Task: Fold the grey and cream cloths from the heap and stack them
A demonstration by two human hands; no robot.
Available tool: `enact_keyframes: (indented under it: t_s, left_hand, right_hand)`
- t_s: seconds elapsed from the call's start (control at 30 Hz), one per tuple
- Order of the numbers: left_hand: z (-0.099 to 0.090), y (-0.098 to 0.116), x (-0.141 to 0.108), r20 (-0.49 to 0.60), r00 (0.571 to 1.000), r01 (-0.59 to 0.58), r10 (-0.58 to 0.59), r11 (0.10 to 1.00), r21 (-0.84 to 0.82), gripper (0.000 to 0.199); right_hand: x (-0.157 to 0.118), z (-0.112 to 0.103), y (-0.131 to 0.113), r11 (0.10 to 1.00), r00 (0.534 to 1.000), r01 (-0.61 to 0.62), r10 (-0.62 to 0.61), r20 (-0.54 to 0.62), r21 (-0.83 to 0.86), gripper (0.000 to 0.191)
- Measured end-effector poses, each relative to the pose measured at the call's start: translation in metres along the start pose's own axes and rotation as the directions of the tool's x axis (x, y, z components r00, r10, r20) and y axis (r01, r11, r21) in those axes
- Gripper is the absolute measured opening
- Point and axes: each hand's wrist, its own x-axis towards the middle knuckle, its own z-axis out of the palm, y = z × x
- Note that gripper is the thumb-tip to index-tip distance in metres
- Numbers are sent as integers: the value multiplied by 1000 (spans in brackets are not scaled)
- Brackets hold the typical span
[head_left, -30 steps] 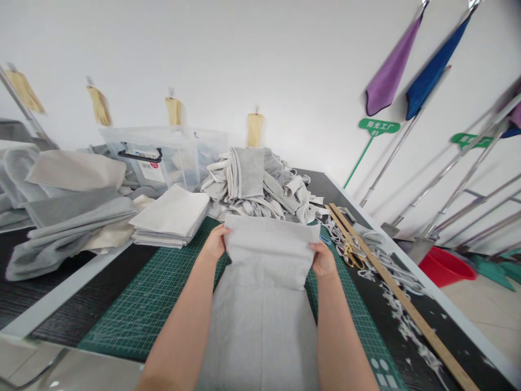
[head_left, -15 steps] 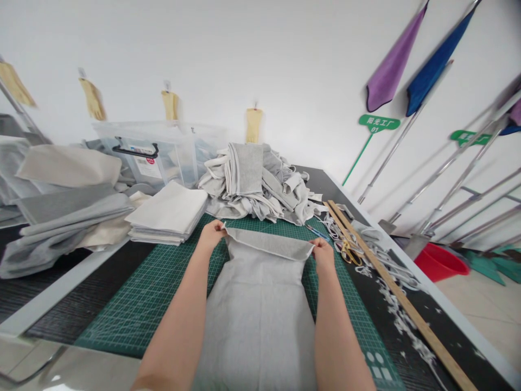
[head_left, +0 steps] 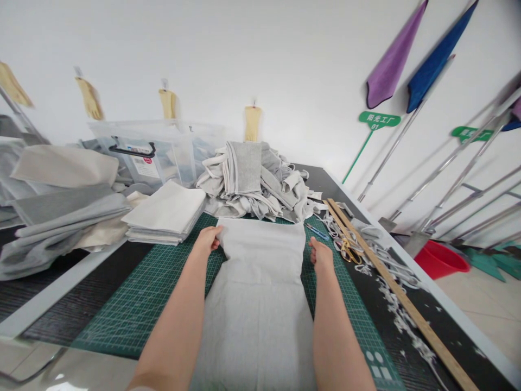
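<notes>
A long light grey cloth [head_left: 258, 304] runs over the green cutting mat [head_left: 134, 298], its far edge lying flat. At the far left corner of that cloth, my left hand [head_left: 209, 240] is closed, with thumb and fingertips pinching the edge. My right hand [head_left: 321, 254] is just off the cloth's right side, fingers curled together, with no cloth visible in it. Blue-handled snips [head_left: 318, 232] lie on the mat beyond my right hand. To their right are yellow-handled scissors [head_left: 350, 252].
Behind the cloth rises a heap of grey cloths [head_left: 280, 184]. A folded stack [head_left: 165, 209] and more fabric [head_left: 65, 212] lie left, before a clear plastic bin [head_left: 142, 157]. Wooden rulers [head_left: 391, 290] and white scraps [head_left: 401, 326] line the right side. A red bucket [head_left: 442, 259] stands beyond the table.
The cloth's far edge, previously folded toward me with its darker side showing, now lies flat away from me. My right hand has let go of its corner.
</notes>
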Motion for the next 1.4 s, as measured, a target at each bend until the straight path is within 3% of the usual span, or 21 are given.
enact_keyframes:
  t_s: [0.2,0.27,0.37,0.47,0.57,0.67,0.77,0.83,0.93,1.1,1.27,1.4]
  left_hand:
    - [6,0,0,61,998,8,-7,1000,-24,15]
    - [7,-1,1,91,996,20,-22,1000,21,15]
    - [7,-1,1,124,990,46,-63,990,135,16]
    - [6,2,-5,163,982,63,-100,974,220,13]
    - [6,6,-14,315,944,23,-94,975,223,19]
    - [8,2,-18,435,900,-82,-15,975,204,28]
    - [10,-7,-8,260,960,-177,106,948,266,25]
    - [10,-12,1,119,973,-226,199,926,302,21]
    - [10,-14,10,-25,940,-313,341,886,343,19]
    - [18,-13,10,-163,844,-411,511,812,415,22]
    - [24,-21,11,-250,798,-418,549,802,428,30]
    - [22,-24,15,-218,809,-456,546,817,352,30]
  right_hand:
    - [2,12,5,998,996,-36,39,79,-50,20]
    - [0,18,8,996,989,-53,62,137,-72,30]
    - [-7,24,7,993,958,-96,112,262,-74,47]
    - [-17,23,2,991,904,-127,130,407,-35,50]
    - [-23,21,-2,993,869,-114,84,488,33,52]
    - [-23,23,0,992,878,-78,22,478,97,52]
    - [-19,27,7,992,921,-26,-23,390,121,44]
    - [-15,30,12,992,958,28,-61,281,120,36]
    - [-12,32,16,985,984,142,-151,95,98,23]
    - [-11,34,13,955,954,289,-281,-108,62,23]
    - [-6,38,16,953,954,284,-269,-135,110,36]
    - [-2,33,16,953,975,219,-220,-18,210,29]
